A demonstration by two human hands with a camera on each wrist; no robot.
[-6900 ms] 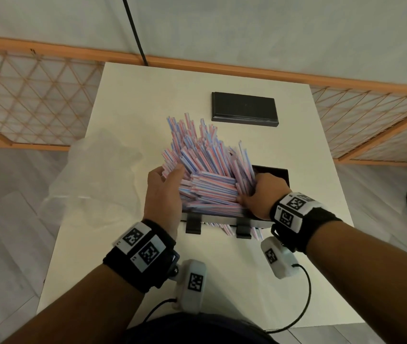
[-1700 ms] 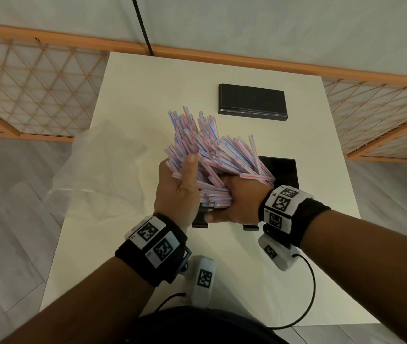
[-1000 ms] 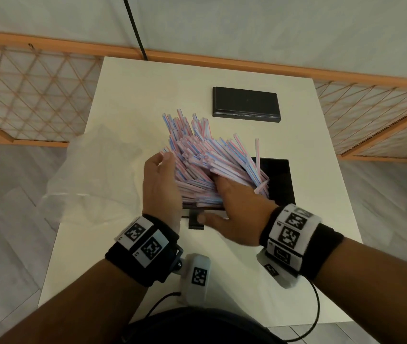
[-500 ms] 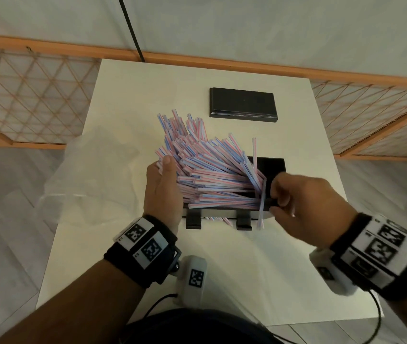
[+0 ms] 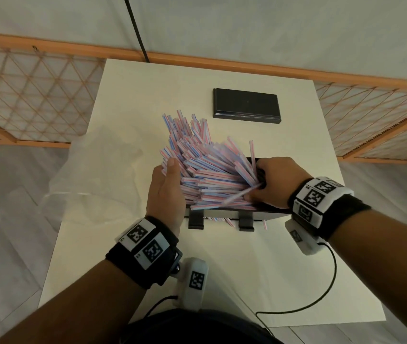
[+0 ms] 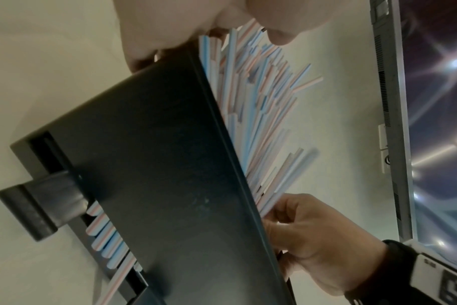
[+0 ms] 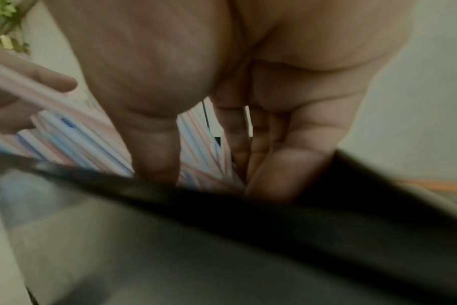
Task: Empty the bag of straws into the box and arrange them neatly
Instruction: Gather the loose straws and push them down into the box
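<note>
A heap of pink-and-blue striped straws point(image 5: 207, 175) lies fanned and uneven in the black box point(image 5: 269, 215) at mid-table. Several straw tips poke out of the slot point(image 6: 104, 237) low on its front. My left hand point(image 5: 167, 180) is flat against the straws' left ends, thumb on top. My right hand point(image 5: 259, 187) is at the box's right end, thumb and fingers curled round the gathered straw ends. One straw point(image 5: 234, 197) sticks out at an angle by the thumb. The left wrist view shows the box wall point(image 6: 157, 165), the straws point(image 6: 261, 107) and the right hand point(image 6: 313, 237).
The emptied clear plastic bag point(image 5: 93, 175) lies crumpled over the table's left edge. A flat black lid point(image 5: 246, 105) sits at the back of the white table point(image 5: 222, 269). A black cable point(image 5: 321, 294) trails near the front right. A wooden lattice fence stands behind.
Half a second ago my right hand was off to the right, pinching a single straw. It is now back on the pile's right end. The left hand has stayed against the left ends.
</note>
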